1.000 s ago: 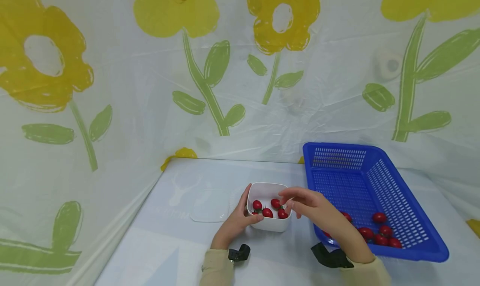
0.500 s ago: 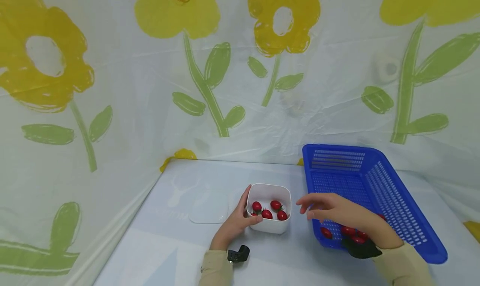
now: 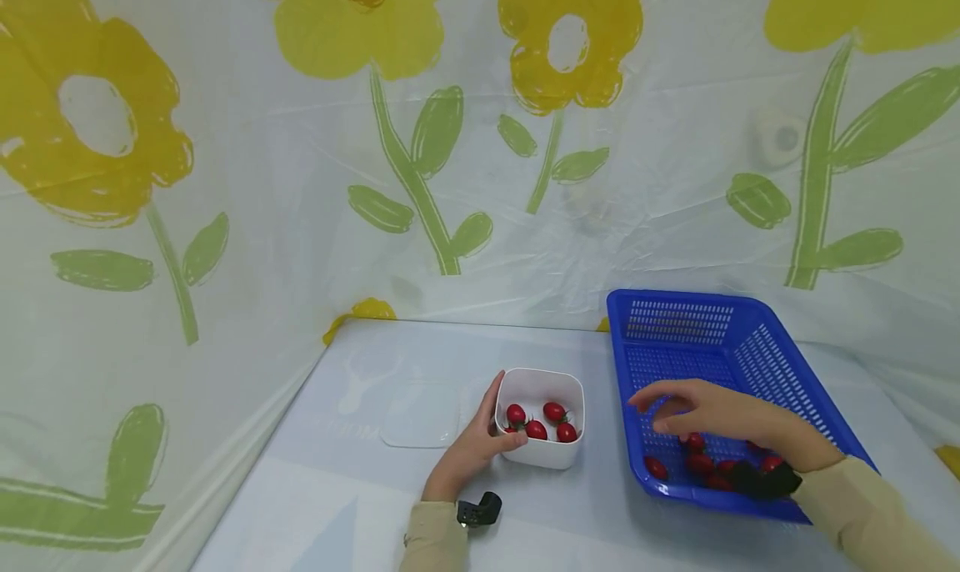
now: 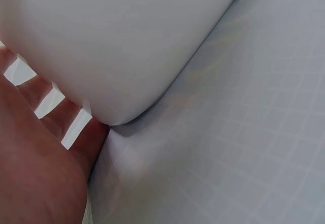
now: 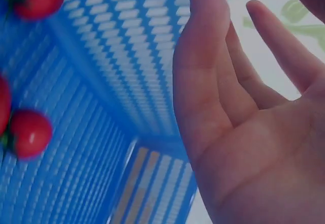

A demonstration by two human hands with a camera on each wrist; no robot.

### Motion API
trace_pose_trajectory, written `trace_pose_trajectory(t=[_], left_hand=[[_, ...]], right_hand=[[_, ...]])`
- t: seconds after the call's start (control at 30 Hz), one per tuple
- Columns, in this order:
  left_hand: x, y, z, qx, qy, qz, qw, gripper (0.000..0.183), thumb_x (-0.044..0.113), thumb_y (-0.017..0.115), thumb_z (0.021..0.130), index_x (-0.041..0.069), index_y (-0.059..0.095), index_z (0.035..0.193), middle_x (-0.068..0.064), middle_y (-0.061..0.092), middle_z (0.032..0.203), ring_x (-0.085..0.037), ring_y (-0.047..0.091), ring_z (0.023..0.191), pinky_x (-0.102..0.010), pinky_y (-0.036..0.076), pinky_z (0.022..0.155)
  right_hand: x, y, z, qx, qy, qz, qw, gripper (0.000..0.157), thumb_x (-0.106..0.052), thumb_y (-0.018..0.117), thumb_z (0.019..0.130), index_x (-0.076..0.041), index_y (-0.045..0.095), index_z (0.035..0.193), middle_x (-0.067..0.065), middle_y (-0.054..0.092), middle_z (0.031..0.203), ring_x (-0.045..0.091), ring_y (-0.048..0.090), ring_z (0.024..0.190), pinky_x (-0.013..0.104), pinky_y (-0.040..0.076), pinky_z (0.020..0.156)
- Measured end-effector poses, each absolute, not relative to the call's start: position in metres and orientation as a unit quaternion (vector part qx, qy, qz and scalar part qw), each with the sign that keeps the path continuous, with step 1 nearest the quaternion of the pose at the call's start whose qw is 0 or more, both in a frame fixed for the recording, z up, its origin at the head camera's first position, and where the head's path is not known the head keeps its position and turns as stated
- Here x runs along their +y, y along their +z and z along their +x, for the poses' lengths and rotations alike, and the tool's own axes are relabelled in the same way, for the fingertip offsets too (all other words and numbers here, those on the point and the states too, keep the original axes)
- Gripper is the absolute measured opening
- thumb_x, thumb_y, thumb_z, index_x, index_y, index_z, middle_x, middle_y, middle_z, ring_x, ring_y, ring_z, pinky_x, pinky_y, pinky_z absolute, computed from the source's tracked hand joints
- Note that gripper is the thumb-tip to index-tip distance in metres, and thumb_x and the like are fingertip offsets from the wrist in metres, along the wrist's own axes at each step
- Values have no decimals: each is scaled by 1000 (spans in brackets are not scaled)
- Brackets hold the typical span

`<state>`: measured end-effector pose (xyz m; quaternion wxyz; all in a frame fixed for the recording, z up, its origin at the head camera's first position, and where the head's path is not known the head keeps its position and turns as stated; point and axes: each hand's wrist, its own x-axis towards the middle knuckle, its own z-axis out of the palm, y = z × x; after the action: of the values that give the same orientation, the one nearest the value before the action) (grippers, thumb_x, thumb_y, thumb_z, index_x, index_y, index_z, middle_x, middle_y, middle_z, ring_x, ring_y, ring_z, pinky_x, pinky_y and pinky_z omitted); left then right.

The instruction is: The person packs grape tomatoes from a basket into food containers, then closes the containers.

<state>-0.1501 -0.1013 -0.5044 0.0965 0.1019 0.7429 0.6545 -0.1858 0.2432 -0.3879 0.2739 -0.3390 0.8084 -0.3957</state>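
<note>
A small white square container (image 3: 542, 454) stands on the table with several cherry tomatoes (image 3: 536, 429) inside. My left hand (image 3: 476, 443) grips its left side, the thumb at the front rim and the other fingers along the outer wall. In the left wrist view the fingers lie against the white wall. Over the left part of a blue plastic basket (image 3: 750, 505) hovers my right hand (image 3: 712, 409), fingers loosely bent and nothing between them. Several more cherry tomatoes (image 5: 31, 133) lie on the basket's floor, some hidden behind the right hand and wrist in the head view.
A clear flat lid (image 3: 420, 418) lies on the table left of the container. A curtain (image 3: 300, 180) printed with flowers hangs behind and to the left of the table. The basket's raised wall faces the container across a narrow strip of table.
My right hand has moved right, from above the white container to above the blue basket. The left hand and the container have stayed in place.
</note>
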Motion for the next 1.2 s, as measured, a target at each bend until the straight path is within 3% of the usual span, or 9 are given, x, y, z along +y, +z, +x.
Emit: trace_pose_trajectory(t=[0.1, 0.3, 0.4, 0.73, 0.93, 1.2], left_hand=[[-101, -504, -149, 745, 653, 99, 98, 82, 29, 65, 79, 50, 10, 136, 10, 17, 145, -21, 14, 132, -57, 22, 98], [-101, -504, -147, 743, 655, 100, 97, 82, 29, 64, 79, 49, 10, 137, 10, 15, 145, -22, 13, 133, -56, 23, 98], [-101, -503, -147, 744, 654, 100, 94, 82, 29, 64, 79, 48, 10, 137, 9, 15, 145, -23, 13, 133, -57, 23, 98], [-102, -506, -149, 740, 658, 97, 99, 82, 29, 65, 79, 52, 11, 135, 15, 17, 143, -19, 13, 132, -55, 23, 99], [-102, -505, -149, 739, 659, 105, 97, 81, 29, 64, 79, 51, 11, 136, 16, 15, 144, -19, 13, 132, -53, 23, 100], [-102, -503, -148, 741, 657, 99, 98, 81, 30, 64, 79, 51, 11, 136, 16, 14, 144, -22, 13, 133, -55, 23, 99]], right_hand=[[252, -393, -191, 809, -393, -326, 291, 38, -20, 54, 89, -6, 49, 124, 16, 52, 116, 24, 56, 87, 34, 50, 69], [270, -407, -201, 804, -393, -299, 332, 37, -21, 53, 89, -14, 51, 125, 18, 52, 118, 30, 54, 96, 38, 50, 69], [277, -411, -205, 799, -396, -302, 337, 38, -19, 54, 89, -10, 50, 125, 21, 51, 118, 35, 52, 99, 38, 50, 70], [287, -415, -210, 806, -383, -264, 366, 45, -18, 57, 86, -1, 47, 126, 23, 50, 117, 29, 53, 95, 43, 49, 67], [294, -421, -213, 808, -375, -272, 364, 44, -17, 57, 86, 0, 48, 125, 22, 51, 114, 29, 54, 92, 39, 50, 65], [307, -431, -216, 817, -377, -249, 359, 44, -16, 59, 85, -2, 48, 125, 23, 51, 115, 33, 52, 97, 43, 49, 70]])
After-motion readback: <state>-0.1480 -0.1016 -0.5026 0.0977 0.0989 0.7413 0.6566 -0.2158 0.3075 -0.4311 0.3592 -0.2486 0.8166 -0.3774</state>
